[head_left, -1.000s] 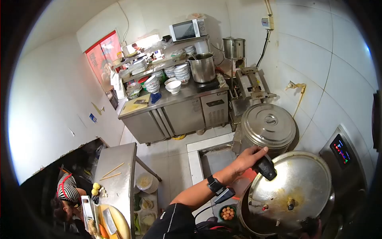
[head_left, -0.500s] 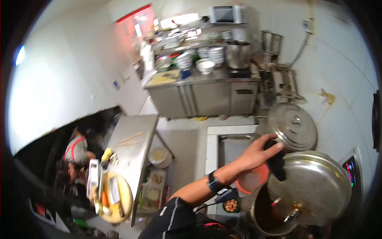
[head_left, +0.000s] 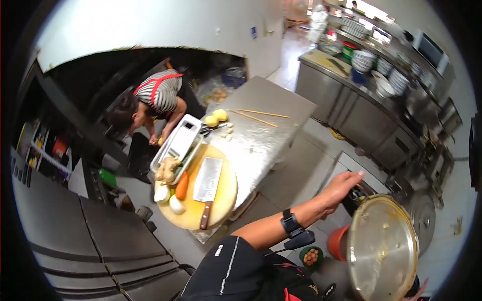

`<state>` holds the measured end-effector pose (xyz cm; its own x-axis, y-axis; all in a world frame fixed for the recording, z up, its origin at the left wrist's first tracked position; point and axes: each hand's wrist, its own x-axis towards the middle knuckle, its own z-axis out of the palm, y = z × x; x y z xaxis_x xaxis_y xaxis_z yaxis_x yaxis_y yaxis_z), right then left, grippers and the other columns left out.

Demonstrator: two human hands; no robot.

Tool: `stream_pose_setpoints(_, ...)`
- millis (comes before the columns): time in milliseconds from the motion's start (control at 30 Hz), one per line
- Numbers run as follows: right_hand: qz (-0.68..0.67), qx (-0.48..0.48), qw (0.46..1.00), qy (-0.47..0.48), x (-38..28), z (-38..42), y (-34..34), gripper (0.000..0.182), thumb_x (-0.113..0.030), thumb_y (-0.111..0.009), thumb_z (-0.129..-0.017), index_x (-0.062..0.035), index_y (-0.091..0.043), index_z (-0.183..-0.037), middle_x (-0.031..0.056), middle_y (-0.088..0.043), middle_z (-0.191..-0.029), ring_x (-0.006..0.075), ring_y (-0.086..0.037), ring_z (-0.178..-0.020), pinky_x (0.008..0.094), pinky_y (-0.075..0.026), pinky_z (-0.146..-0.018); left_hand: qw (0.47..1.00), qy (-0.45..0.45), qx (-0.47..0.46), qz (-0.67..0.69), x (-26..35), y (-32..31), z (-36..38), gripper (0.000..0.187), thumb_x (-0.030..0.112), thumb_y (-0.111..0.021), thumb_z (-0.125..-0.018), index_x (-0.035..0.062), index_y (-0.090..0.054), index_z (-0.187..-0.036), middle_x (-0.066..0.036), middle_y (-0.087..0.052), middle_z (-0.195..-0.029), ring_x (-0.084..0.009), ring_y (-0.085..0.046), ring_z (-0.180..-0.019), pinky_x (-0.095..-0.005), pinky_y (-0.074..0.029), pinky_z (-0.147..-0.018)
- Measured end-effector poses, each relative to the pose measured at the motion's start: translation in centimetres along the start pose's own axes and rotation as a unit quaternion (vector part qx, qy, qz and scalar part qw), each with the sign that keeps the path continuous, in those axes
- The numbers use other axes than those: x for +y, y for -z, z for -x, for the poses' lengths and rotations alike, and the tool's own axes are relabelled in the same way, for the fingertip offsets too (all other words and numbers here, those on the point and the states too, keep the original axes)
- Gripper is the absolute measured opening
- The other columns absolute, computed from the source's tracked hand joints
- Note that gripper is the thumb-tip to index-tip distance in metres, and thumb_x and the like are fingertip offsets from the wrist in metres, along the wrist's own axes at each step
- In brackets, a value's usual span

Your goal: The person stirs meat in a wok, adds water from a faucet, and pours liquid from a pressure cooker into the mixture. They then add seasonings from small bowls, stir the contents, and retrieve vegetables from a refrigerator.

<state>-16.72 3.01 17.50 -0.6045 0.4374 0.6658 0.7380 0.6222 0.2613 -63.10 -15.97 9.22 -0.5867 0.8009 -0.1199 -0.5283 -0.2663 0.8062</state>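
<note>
My left hand is closed round the black handle of a round metal pot lid, which is lifted and steeply tilted at the lower right. A small part of my right hand shows at the bottom edge, beyond the lid; its grip is hidden. Below my left forearm, a green bowl holds several brown eggs. Between that bowl and the lid stands a red container, partly covered by the lid.
A steel table bears a round board with a cleaver, a carrot and other vegetables. A person in a striped top bends beside it. At the back right, a counter holds stacked bowls.
The view has swung left, bringing the table and the other person nearer the middle. The lid appears more upright, and the open pot beneath it is now hidden. Part of my right hand has come into view.
</note>
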Motion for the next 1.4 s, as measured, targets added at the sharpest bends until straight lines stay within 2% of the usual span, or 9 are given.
stream_pose_setpoints(167, -0.543, -0.148, 0.821, -0.095, -19.1, -4.0, -12.9, 0.092, 0.002, -0.078, -0.065, -0.0037, -0.036, -0.146, 0.0113, -0.042, -0.145, 0.0218, -0.04, -0.13, 0.034, -0.03, -0.11, 0.964, -0.143, 0.222, 0.031, 6.0, 16.2, 8.9, 0.032, 0.031, -0.059, -0.095, 0.003, -0.061, -0.11, -0.009, -0.068, -0.091, -0.0134, -0.063, -0.083, -0.027, -0.049, -0.078)
stream_pose_setpoints(200, -0.515, -0.184, 0.836, -0.039, -23.7, -5.3, -13.0, 0.094, 0.004, -0.078, -0.065, -0.0034, -0.033, -0.147, 0.0106, -0.037, -0.148, 0.022, -0.04, -0.131, 0.0346, -0.031, -0.11, 0.945, -0.188, 0.266, 0.03, 6.7, 19.1, 11.2, 0.029, 0.027, -0.057, -0.095, 0.0024, -0.061, -0.109, -0.01, -0.068, -0.089, -0.0149, -0.063, -0.083, -0.0276, -0.05, -0.078)
stream_pose_setpoints(267, -0.621, -0.254, 0.74, -0.052, -32.7, -6.4, -14.3, 0.09, 0.006, -0.074, -0.063, -0.0042, -0.038, -0.144, 0.0102, -0.046, -0.14, 0.0211, -0.047, -0.124, 0.0339, -0.037, -0.105, 0.91, -0.231, 0.343, 0.01, 8.6, 24.0, 16.7, 0.028, 0.025, -0.055, -0.096, -0.0005, -0.06, -0.107, -0.01, -0.068, -0.088, -0.018, -0.065, -0.081, -0.0294, -0.05, -0.078)
stream_pose_setpoints(400, -0.627, -0.27, 0.721, 0.118, -48.0, -6.8, -16.7, 0.074, 0.007, -0.066, -0.061, 0.0001, -0.048, -0.132, 0.0148, -0.054, -0.12, 0.0277, -0.055, -0.112, 0.0352, -0.043, -0.099, 0.808, -0.329, 0.489, -0.008, 10.0, 30.5, 27.2, 0.025, 0.026, -0.054, -0.098, 0.0013, -0.061, -0.101, -0.01, -0.067, -0.08, -0.0153, -0.064, -0.073, -0.0269, -0.051, -0.07)
stream_pose_setpoints(500, -0.664, -0.302, 0.655, 0.195, -57.8, -7.3, -15.1, 0.069, 0.004, -0.069, -0.061, -0.0032, -0.051, -0.127, 0.0167, -0.056, -0.117, 0.0342, -0.057, -0.108, 0.0368, -0.045, -0.096, 0.74, -0.393, 0.545, 0.021, 10.4, 32.7, 33.8, 0.023, 0.022, -0.053, -0.098, 0.0, -0.059, -0.099, -0.013, -0.068, -0.079, -0.0192, -0.065, -0.068, -0.0296, -0.055, -0.066)
stream_pose_setpoints(667, -0.639, -0.304, 0.647, 0.286, -68.8, -6.0, -14.5, 0.056, -0.003, -0.072, -0.066, -0.0038, -0.053, -0.119, 0.0173, -0.058, -0.111, 0.0349, -0.058, -0.105, 0.038, -0.046, -0.093, 0.679, -0.427, 0.597, 0.0, 7.5, 35.3, 41.6, 0.03, 0.029, -0.047, -0.101, 0.001, -0.058, -0.099, -0.015, -0.068, -0.08, -0.0199, -0.065, -0.071, -0.0295, -0.054, -0.065)
stream_pose_setpoints(1033, -0.611, -0.316, 0.641, 0.34, -75.2, -3.3, -15.2, 0.06, 0.012, -0.06, -0.067, -0.0015, -0.047, -0.123, 0.0218, -0.051, -0.121, 0.0425, -0.051, -0.115, 0.0423, -0.043, -0.098, 0.68, -0.429, 0.593, -0.045, -0.3, 38.2, 45.0, 0.033, 0.026, -0.045, -0.103, -0.0023, -0.054, -0.117, -0.012, -0.067, -0.1, -0.0186, -0.063, -0.092, -0.0308, -0.051, -0.084)
stream_pose_setpoints(1200, -0.568, -0.313, 0.658, 0.383, -74.6, -3.1, -16.0, 0.093, 0.009, -0.065, -0.067, -0.0031, -0.022, -0.148, 0.0242, -0.04, -0.136, 0.0431, -0.049, -0.118, 0.0416, -0.043, -0.102, 0.656, -0.349, 0.649, -0.165, 2.6, 37.3, 45.9, 0.033, 0.024, -0.051, -0.101, -0.0022, -0.056, -0.121, -0.011, -0.067, -0.108, -0.0129, -0.06, -0.095, -0.026, -0.047, -0.086)
stream_pose_setpoints(1400, -0.584, -0.416, 0.625, 0.308, -71.3, -2.9, -18.7, 0.089, -0.001, -0.071, -0.068, 0.0002, -0.027, -0.146, 0.0214, -0.048, -0.123, 0.0319, -0.055, -0.104, 0.0392, -0.052, -0.084, 0.544, -0.376, 0.719, -0.214, 9.9, 31.0, 45.6, 0.028, 0.019, -0.053, -0.1, -0.0023, -0.06, -0.116, -0.01, -0.069, -0.1, -0.015, -0.064, -0.092, -0.0288, -0.049, -0.083)
